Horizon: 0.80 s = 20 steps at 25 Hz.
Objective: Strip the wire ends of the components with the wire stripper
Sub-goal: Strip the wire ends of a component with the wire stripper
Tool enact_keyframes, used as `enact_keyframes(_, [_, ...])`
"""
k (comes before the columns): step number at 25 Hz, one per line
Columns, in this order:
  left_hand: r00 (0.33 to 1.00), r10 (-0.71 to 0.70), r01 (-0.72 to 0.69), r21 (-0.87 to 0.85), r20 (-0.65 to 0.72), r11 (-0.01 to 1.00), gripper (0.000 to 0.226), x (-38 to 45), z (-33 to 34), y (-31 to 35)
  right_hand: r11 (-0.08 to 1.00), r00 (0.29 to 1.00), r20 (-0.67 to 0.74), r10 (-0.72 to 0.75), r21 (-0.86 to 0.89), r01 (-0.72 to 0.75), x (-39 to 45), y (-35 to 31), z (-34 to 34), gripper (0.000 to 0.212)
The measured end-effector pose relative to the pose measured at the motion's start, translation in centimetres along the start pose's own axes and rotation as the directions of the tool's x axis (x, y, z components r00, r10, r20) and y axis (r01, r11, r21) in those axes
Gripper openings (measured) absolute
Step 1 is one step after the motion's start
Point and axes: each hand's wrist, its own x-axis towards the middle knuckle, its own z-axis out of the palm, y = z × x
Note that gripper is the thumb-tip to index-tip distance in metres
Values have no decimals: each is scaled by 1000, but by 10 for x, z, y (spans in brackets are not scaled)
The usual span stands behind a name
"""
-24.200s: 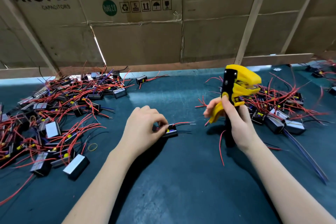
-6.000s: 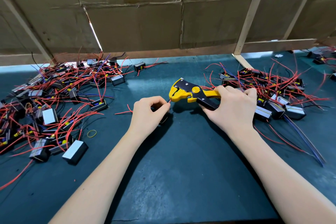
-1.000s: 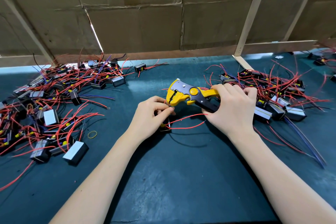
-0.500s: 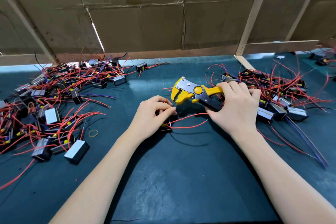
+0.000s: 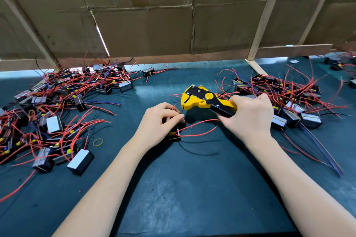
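The right hand [image 5: 248, 117] was curled round the handles of the wire stripper [image 5: 204, 100], its yellow head pointing toward the left hand [image 5: 159, 121]. That hand's grip was a pinch of thumb and fingers on a thin black wire [image 5: 181, 111] that rose to the stripper's mouth. The component [image 5: 174, 133] it belonged to lay on the worktop [image 5: 192, 188] just nearer the person than the stripper, partly under the left hand, with two red leads [image 5: 200, 128] trailing toward the right hand. Whether the wire end sat fully in the stripper's mouth could not be told.

The likely fault from here was a bad strip. Fed too shallow, the wire would keep its insulation; fed too deep or at a slant, the blades might nick or cut the strands. A loose pinch would let the wire slide on the squeeze. The red leads lay close enough to the stripper to be caught too.
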Motion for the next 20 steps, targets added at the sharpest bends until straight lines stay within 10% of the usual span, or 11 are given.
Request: enact_keyframes(20, [988,-150,153,-240,33,959,10,2,4,-2,998,998,-24,59,-19,-59,-1,7,14,51])
